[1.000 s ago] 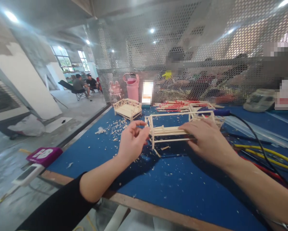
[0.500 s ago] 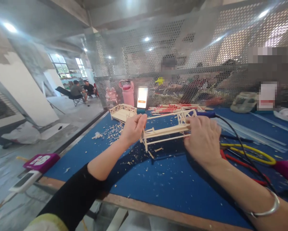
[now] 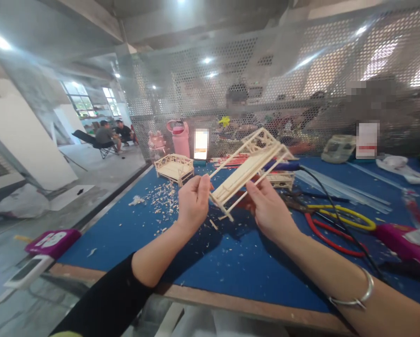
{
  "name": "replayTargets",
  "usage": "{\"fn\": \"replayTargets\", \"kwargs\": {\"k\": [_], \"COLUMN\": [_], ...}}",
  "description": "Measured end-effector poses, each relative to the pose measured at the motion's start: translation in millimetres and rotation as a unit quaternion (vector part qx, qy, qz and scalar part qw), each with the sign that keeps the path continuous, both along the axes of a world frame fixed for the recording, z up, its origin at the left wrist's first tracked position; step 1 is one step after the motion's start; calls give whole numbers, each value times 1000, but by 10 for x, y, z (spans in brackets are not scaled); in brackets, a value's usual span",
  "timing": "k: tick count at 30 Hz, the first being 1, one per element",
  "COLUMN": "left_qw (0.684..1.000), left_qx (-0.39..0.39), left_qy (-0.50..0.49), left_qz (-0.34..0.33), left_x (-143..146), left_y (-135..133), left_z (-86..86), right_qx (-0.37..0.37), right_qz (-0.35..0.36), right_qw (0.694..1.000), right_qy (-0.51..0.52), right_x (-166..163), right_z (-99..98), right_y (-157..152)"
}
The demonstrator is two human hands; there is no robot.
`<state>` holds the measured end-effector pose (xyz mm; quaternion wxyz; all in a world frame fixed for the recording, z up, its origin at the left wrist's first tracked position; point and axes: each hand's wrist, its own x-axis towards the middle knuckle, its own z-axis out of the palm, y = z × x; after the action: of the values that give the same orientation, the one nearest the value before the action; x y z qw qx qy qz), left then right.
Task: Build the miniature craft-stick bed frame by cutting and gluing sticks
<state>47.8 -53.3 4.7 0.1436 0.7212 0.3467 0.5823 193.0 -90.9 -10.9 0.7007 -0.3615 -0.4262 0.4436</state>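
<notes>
A small wooden stick model bed (image 3: 247, 168) is lifted off the blue table (image 3: 238, 262) and tilted, its far end higher. My left hand (image 3: 193, 206) pinches its near left end with closed fingers. My right hand (image 3: 266, 208) grips it from underneath on the right side. A metal bangle sits on my right wrist.
A finished stick bed (image 3: 174, 167) stands at the back left, with wood shavings (image 3: 161, 196) scattered near it. A pink bottle (image 3: 180, 137), red sticks (image 3: 233, 160), a blue-handled tool (image 3: 283, 165) with black cord, yellow and red cables (image 3: 339, 217) and a perforated metal screen (image 3: 266, 89) surround the work spot. People sit behind the screen.
The model bed has been raised from the table and tipped up at its far end. My right hand has shifted from its top to beneath it.
</notes>
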Motion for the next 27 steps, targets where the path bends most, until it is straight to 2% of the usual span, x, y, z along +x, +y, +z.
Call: {"fn": "replayTargets", "kwargs": {"k": [3, 5, 8, 11, 13, 17, 27], "left_qw": [998, 992, 971, 947, 938, 925, 912], "left_qx": [-35, -95, -199, -256, -274, -315, -315], "left_qy": [-13, -18, -37, -38, -11, 46, 32], "left_qz": [-58, -87, -130, -191, -212, -209, -262], "left_x": [70, 95, 104, 104, 113, 151, 159], "left_y": [-13, 22, 80, 53, -21, -169, -113], "left_z": [-94, -175, -256, -230, -173, -95, -166], "right_qx": [62, 66, 58, 53, 43, 49, 82], "right_qz": [-85, -124, -155, -155, -154, -151, -149], "right_qw": [993, 986, 974, 971, 972, 969, 954], "right_qy": [-45, -94, -154, -173, -173, -191, -247], "right_x": [110, 189, 276, 308, 303, 255, 247], "right_z": [35, 44, 52, 69, 79, 80, 100], "right_y": [23, 52, 104, 147, 161, 146, 80]}}
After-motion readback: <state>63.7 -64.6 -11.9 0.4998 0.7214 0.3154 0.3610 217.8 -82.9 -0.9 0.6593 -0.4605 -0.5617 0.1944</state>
